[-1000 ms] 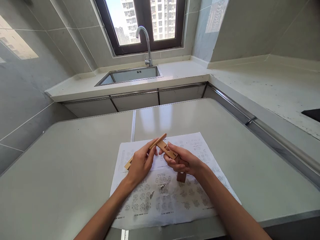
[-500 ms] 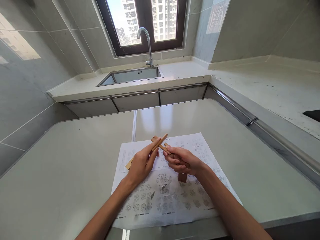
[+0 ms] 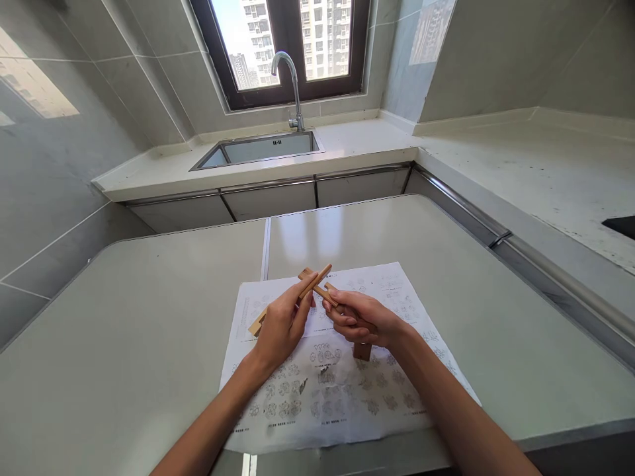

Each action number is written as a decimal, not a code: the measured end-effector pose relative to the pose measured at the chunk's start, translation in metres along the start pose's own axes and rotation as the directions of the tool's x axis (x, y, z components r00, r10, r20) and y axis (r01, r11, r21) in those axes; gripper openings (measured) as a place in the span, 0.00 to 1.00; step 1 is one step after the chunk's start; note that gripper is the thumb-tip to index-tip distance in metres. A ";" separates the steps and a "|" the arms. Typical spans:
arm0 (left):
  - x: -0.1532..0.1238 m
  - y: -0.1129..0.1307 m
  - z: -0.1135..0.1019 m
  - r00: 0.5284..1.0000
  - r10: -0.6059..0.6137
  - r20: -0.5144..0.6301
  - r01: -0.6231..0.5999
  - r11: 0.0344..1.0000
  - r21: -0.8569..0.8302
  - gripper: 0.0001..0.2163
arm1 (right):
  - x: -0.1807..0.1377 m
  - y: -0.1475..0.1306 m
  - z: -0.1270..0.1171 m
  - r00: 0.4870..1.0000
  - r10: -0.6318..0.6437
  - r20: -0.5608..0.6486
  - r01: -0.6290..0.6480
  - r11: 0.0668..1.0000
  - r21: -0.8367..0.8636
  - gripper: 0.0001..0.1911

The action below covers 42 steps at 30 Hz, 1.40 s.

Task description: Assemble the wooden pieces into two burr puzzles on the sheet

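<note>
My left hand (image 3: 282, 324) grips a long flat wooden stick (image 3: 316, 279) that slants from lower left up to the right. My right hand (image 3: 358, 317) holds a second notched wooden stick (image 3: 308, 276). The two sticks cross each other just above my fingertips. A darker wooden piece (image 3: 362, 350) stands under my right palm, partly hidden. Both hands hover over a printed paper sheet (image 3: 322, 390) with rows of small diagrams, lying on the pale table (image 3: 124, 317).
Beyond the table runs a white counter with a steel sink (image 3: 260, 149) and a curved tap (image 3: 290, 79) under a dark-framed window. The counter continues along the right side (image 3: 546, 172), with a dark object at its right edge (image 3: 620, 226).
My right hand has turned its notched stick so it now crosses under the left stick, with its tip poking out to the left. Both hands stayed over the paper.
</note>
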<state>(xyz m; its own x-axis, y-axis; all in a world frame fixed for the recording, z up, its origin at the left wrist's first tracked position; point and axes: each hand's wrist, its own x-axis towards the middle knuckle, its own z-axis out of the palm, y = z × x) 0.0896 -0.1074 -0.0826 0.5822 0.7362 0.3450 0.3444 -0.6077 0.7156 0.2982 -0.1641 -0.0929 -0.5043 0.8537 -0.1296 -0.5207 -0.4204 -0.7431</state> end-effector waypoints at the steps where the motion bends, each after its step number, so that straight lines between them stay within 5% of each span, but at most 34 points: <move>1: 0.000 0.000 0.000 1.000 0.003 0.001 -0.003 1.000 -0.003 0.21 | 0.000 0.000 0.000 1.000 0.000 -0.003 0.000 1.000 0.001 0.18; 10: 0.003 0.009 -0.001 0.995 -0.074 -0.072 0.066 0.991 -0.113 0.21 | -0.002 -0.002 -0.004 1.000 -0.003 -0.019 0.003 1.000 0.019 0.30; 15: 0.007 0.016 -0.004 0.973 -0.222 -0.064 0.188 0.923 -0.336 0.23 | 0.000 -0.006 -0.011 0.976 -0.180 -0.121 0.201 0.961 0.192 0.24; 21: -0.001 0.011 0.017 0.950 -0.299 0.090 0.292 0.749 -0.595 0.23 | -0.004 -0.009 -0.021 0.879 -0.334 -0.341 0.461 0.780 0.424 0.15; 25: -0.011 0.017 0.036 0.924 -0.328 0.196 0.335 0.452 -0.827 0.22 | -0.006 -0.007 -0.025 0.822 -0.343 -0.455 0.550 0.685 0.478 0.11; 29: -0.018 0.026 0.042 0.909 -0.255 0.331 0.397 0.281 -0.874 0.19 | -0.005 -0.005 -0.024 0.782 -0.325 -0.532 0.571 0.716 0.402 0.13; 35: -0.020 0.035 0.041 0.859 -0.143 0.491 0.511 0.203 -0.835 0.20 | -0.001 -0.002 -0.019 0.740 -0.364 -0.565 0.579 0.772 0.261 0.14; 42: -0.017 0.033 0.038 0.891 -0.177 0.419 0.450 0.221 -0.865 0.19 | 0.004 -0.004 -0.007 0.755 -0.376 -0.537 0.558 0.798 0.227 0.13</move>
<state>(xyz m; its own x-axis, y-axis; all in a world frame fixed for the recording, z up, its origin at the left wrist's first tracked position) 0.1190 -0.1516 -0.0883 0.7661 0.6386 -0.0734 -0.2989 0.4549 0.8389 0.3035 -0.1565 -0.0952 0.1843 0.9678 -0.1712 -0.8536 0.0713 -0.5160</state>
